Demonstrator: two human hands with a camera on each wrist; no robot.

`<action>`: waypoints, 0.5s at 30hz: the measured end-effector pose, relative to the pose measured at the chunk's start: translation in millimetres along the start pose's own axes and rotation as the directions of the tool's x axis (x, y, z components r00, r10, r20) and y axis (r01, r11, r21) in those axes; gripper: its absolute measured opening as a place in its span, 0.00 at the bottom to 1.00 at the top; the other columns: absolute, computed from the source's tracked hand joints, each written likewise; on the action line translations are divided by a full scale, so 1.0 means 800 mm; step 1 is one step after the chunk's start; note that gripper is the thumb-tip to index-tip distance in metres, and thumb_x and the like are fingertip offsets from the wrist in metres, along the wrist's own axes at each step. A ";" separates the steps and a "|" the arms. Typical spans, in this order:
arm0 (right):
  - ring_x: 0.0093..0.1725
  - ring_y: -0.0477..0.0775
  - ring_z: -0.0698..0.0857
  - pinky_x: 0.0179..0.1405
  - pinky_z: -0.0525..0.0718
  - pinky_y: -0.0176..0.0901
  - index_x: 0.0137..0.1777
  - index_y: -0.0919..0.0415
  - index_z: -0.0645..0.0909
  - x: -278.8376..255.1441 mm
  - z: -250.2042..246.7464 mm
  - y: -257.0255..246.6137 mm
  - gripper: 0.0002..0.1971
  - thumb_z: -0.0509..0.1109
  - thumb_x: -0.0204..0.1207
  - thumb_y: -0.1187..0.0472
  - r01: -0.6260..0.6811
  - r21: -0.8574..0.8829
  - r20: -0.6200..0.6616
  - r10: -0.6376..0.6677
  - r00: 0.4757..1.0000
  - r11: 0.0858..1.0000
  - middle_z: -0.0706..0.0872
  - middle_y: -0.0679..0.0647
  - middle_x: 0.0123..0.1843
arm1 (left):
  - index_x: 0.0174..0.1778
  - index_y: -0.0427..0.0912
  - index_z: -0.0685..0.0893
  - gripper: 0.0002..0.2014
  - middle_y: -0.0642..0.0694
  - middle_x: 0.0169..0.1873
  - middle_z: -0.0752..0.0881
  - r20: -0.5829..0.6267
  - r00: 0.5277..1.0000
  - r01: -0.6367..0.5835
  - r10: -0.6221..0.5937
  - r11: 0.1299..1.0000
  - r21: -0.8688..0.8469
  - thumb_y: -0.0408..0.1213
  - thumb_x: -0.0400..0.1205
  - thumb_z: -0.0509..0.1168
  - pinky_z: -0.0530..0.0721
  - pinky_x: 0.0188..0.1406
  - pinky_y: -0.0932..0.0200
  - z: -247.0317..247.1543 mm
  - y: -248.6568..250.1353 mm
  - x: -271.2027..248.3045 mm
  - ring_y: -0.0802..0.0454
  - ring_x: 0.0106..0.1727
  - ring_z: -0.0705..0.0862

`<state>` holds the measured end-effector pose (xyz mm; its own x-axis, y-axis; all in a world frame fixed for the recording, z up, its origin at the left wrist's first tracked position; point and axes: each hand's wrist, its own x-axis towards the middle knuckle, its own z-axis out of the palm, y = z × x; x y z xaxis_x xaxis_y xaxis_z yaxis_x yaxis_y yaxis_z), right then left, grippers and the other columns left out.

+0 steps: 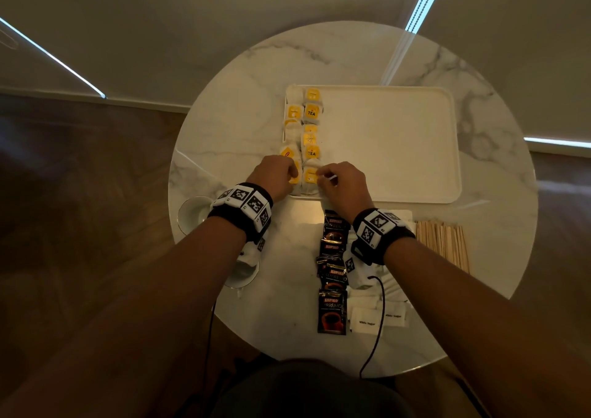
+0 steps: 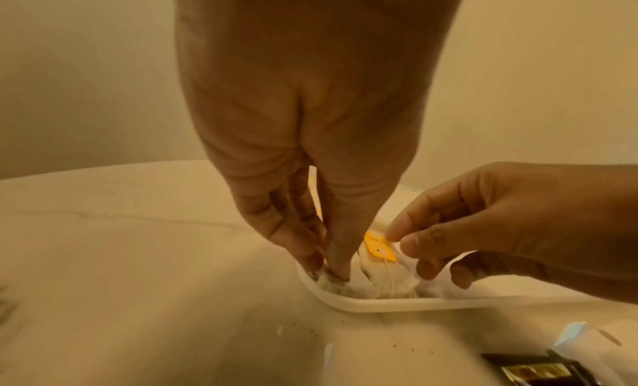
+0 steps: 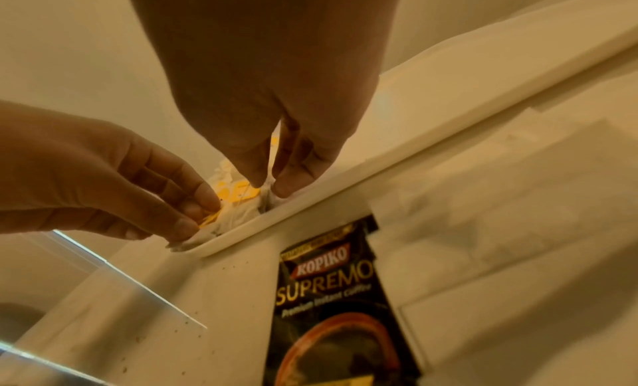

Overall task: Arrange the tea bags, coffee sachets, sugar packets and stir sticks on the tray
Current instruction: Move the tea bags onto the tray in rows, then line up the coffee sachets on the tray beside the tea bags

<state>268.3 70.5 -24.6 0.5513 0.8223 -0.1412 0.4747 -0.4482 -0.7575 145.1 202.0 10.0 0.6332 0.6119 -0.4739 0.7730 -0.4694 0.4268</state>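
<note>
From the head view, a white rectangular tray sits on a round marble table, and tea bags with yellow tags lie in two columns along the tray's left end. The left hand and right hand both reach to the tray's near-left corner, fingers curled down onto the nearest tea bags. On the table near the tray, black Kopiko coffee sachets lie in a line, white sugar packets just to their right, and a bundle of wooden stir sticks further right; two white cups stand under the left forearm. From the left wrist view, the left hand points down with its fingertips bunched and pinching the white paper of a tea bag in the tray corner, while the right hand holds thumb and forefinger at that bag's yellow tag. From the right wrist view, the right hand has thumb and forefinger tips pressed close together, pinching the tea bag just inside the tray rim; the left hand pinches a neighbouring yellow tag. A Kopiko Supremo sachet lies on the table just outside the rim.
</note>
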 end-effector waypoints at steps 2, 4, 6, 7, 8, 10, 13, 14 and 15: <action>0.48 0.52 0.85 0.53 0.85 0.49 0.51 0.57 0.87 -0.005 -0.008 -0.001 0.06 0.71 0.77 0.62 0.008 0.001 -0.004 -0.008 1.000 1.000 0.86 0.55 0.50 | 0.51 0.47 0.87 0.12 0.44 0.51 0.86 -0.018 1.000 -0.012 0.012 1.000 -0.001 0.31 0.73 0.74 0.85 0.56 0.47 0.000 0.002 -0.005 0.45 0.50 0.86; 0.46 0.50 0.84 0.52 0.85 0.46 0.49 0.55 0.86 -0.013 -0.018 -0.002 0.04 0.71 0.77 0.63 0.012 -0.007 -0.005 -0.012 1.000 1.000 0.86 0.53 0.49 | 0.53 0.45 0.87 0.13 0.43 0.52 0.85 -0.046 0.999 -0.026 0.025 1.000 -0.011 0.32 0.73 0.73 0.85 0.56 0.46 -0.002 0.006 -0.012 0.44 0.51 0.85; 0.44 0.47 0.84 0.51 0.84 0.42 0.48 0.56 0.86 -0.023 -0.029 -0.004 0.05 0.71 0.76 0.64 0.017 -0.006 0.008 -0.017 1.000 1.000 0.87 0.52 0.48 | 0.54 0.45 0.86 0.12 0.44 0.53 0.85 -0.072 0.996 -0.046 0.045 0.999 -0.021 0.33 0.75 0.72 0.84 0.55 0.49 -0.001 0.012 -0.022 0.45 0.51 0.85; 0.44 0.47 0.84 0.51 0.83 0.40 0.48 0.57 0.87 -0.029 -0.035 -0.004 0.05 0.70 0.76 0.64 0.017 0.001 0.019 -0.018 1.000 1.000 0.88 0.51 0.47 | 0.54 0.45 0.86 0.12 0.44 0.53 0.84 -0.086 0.994 -0.066 0.064 0.998 -0.023 0.33 0.76 0.71 0.84 0.55 0.50 0.000 0.015 -0.029 0.45 0.51 0.85; 0.44 0.46 0.84 0.51 0.83 0.37 0.48 0.58 0.87 -0.036 -0.040 -0.004 0.05 0.70 0.76 0.64 0.015 0.013 0.031 -0.016 0.999 1.000 0.89 0.50 0.46 | 0.54 0.45 0.86 0.11 0.44 0.53 0.84 -0.097 0.991 -0.090 0.087 0.996 -0.023 0.34 0.77 0.71 0.84 0.54 0.50 0.002 0.019 -0.037 0.45 0.51 0.85; 0.43 0.45 0.85 0.47 0.81 0.28 0.48 0.58 0.87 -0.052 -0.047 -0.003 0.05 0.71 0.77 0.65 0.008 0.033 0.057 -0.010 0.998 0.999 0.89 0.48 0.45 | 0.54 0.46 0.86 0.09 0.44 0.53 0.84 -0.098 0.987 -0.134 0.130 0.991 -0.030 0.37 0.78 0.71 0.84 0.54 0.49 0.011 0.029 -0.057 0.46 0.51 0.84; 0.41 0.43 0.85 0.41 0.76 0.18 0.47 0.58 0.87 -0.081 -0.053 0.002 0.04 0.71 0.77 0.65 0.008 0.044 0.082 -0.011 0.997 0.999 0.88 0.46 0.42 | 0.53 0.47 0.85 0.09 0.47 0.52 0.85 -0.064 0.982 -0.182 0.179 0.982 -0.050 0.38 0.77 0.72 0.84 0.54 0.50 0.032 0.044 -0.092 0.49 0.50 0.84; 0.41 0.43 0.85 0.40 0.76 0.18 0.47 0.58 0.87 -0.091 -0.054 0.005 0.05 0.71 0.76 0.65 0.005 0.050 0.088 -0.009 0.996 0.999 0.88 0.45 0.41 | 0.52 0.46 0.85 0.09 0.48 0.50 0.86 -0.052 0.978 -0.204 0.201 0.978 -0.054 0.38 0.78 0.72 0.84 0.53 0.51 0.041 0.048 -0.105 0.51 0.49 0.84; 0.41 0.42 0.85 0.40 0.76 0.18 0.47 0.58 0.87 -0.101 -0.054 0.008 0.04 0.71 0.76 0.65 0.002 0.052 0.091 -0.007 0.996 0.999 0.88 0.45 0.41 | 0.51 0.46 0.85 0.08 0.49 0.49 0.86 -0.041 0.974 -0.225 0.223 0.973 -0.053 0.38 0.78 0.72 0.84 0.52 0.51 0.051 0.051 -0.118 0.52 0.48 0.84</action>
<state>256.6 -14.1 9.9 0.4832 0.8538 -0.1936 0.4396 -0.4279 -0.7897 118.2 98.9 40.5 0.7874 0.5176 -0.3349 0.6077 -0.5603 0.5628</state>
